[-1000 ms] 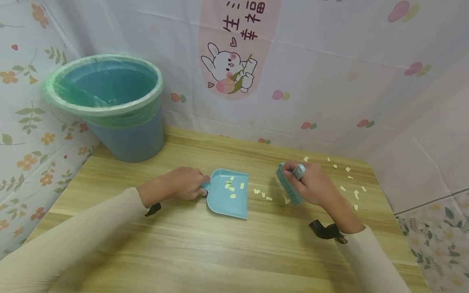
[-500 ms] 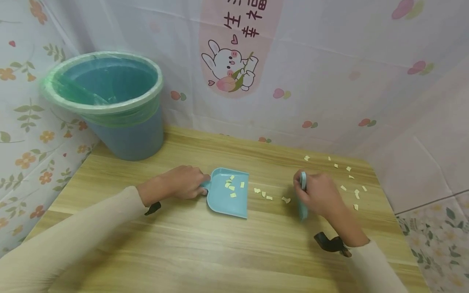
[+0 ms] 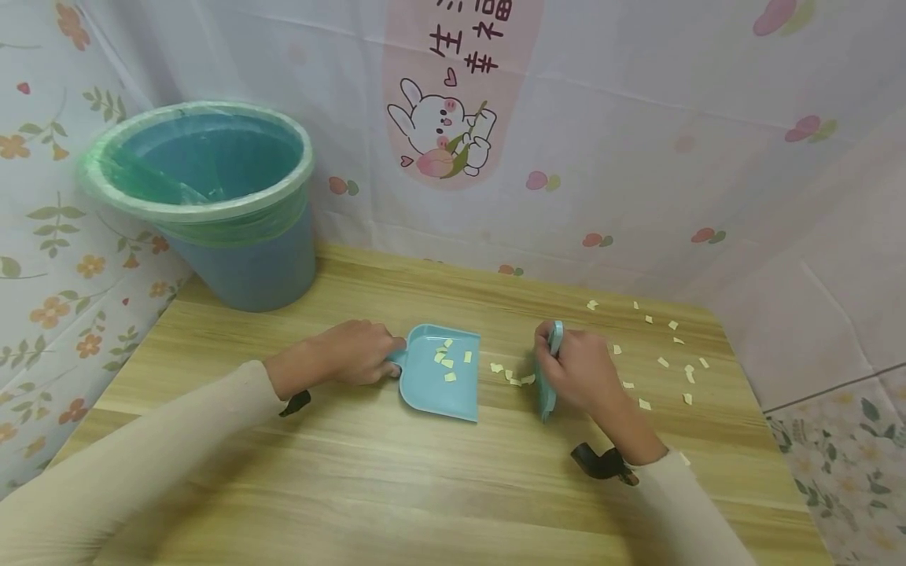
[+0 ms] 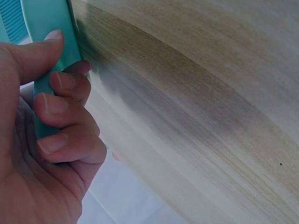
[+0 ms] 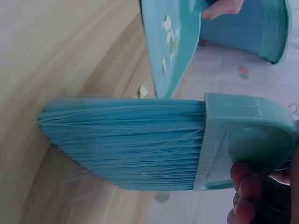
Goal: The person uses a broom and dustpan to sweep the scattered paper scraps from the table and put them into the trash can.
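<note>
My left hand (image 3: pixel 361 352) grips the handle of a light blue dustpan (image 3: pixel 439 397), which lies flat on the table with its lip facing right. Several pale yellow paper scraps (image 3: pixel 450 377) lie inside it. To the right, my right hand (image 3: pixel 582 368) holds a small hand brush (image 3: pixel 546 393) by its handle. In the right wrist view, the brush's blue bristles (image 5: pixel 126 140) touch the wood and look bent. Between brush and dustpan lie several more scraps (image 3: pixel 497 368). In the left wrist view, curled fingers wrap the dustpan handle (image 4: pixel 46 88).
A blue bin (image 3: pixel 255 271) with a green liner stands at the back left of the wooden table (image 3: pixel 340 487). More paper scraps (image 3: pixel 690 376) are scattered to the right of the right hand. A printed cloth (image 3: pixel 623 157) hangs behind the table's back edge.
My right hand first drew the brush back to the right, then moved it left toward the dustpan. One scrap slid left to the others near the lip. Left hand and dustpan stayed put.
</note>
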`<state>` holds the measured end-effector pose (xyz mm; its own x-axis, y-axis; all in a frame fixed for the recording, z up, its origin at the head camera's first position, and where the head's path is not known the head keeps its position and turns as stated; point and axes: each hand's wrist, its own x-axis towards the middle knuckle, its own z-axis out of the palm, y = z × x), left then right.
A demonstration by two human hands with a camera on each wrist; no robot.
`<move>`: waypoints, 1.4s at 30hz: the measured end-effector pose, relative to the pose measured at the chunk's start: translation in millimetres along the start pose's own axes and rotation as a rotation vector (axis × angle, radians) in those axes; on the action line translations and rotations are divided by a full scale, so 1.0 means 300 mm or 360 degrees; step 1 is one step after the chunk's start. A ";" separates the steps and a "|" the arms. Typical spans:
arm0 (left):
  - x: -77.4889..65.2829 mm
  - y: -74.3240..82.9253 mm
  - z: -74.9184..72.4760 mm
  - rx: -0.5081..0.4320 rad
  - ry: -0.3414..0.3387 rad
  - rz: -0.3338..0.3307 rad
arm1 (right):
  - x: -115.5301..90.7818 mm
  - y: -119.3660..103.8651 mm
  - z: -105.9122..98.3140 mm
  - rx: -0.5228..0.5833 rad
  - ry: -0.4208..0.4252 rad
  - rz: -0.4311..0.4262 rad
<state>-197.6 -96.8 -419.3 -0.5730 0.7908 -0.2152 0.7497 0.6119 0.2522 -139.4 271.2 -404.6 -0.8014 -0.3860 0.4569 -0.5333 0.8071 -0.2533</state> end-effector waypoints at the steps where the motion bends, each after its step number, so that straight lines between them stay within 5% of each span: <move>1: 0.000 -0.001 0.000 -0.0001 0.0000 0.0000 | 0.008 -0.006 0.006 0.0008 0.0001 0.0000; 13: 0.001 -0.005 -0.001 0.0000 0.0011 0.0021 | 0.052 -0.039 0.004 0.0039 -0.0027 0.0038; 25: 0.002 -0.002 -0.001 0.0003 0.0020 0.0033 | -0.013 0.008 -0.077 -0.0150 -0.0115 0.0103; 42: 0.006 0.005 -0.011 0.0009 -0.0008 0.0001 | 0.006 -0.038 0.037 0.0022 -0.0112 -0.0048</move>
<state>-198.4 -94.4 -416.2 -0.5706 0.7912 -0.2200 0.7520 0.6111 0.2470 -137.7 256.4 -410.4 -0.8018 -0.4408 0.4034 -0.5606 0.7888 -0.2522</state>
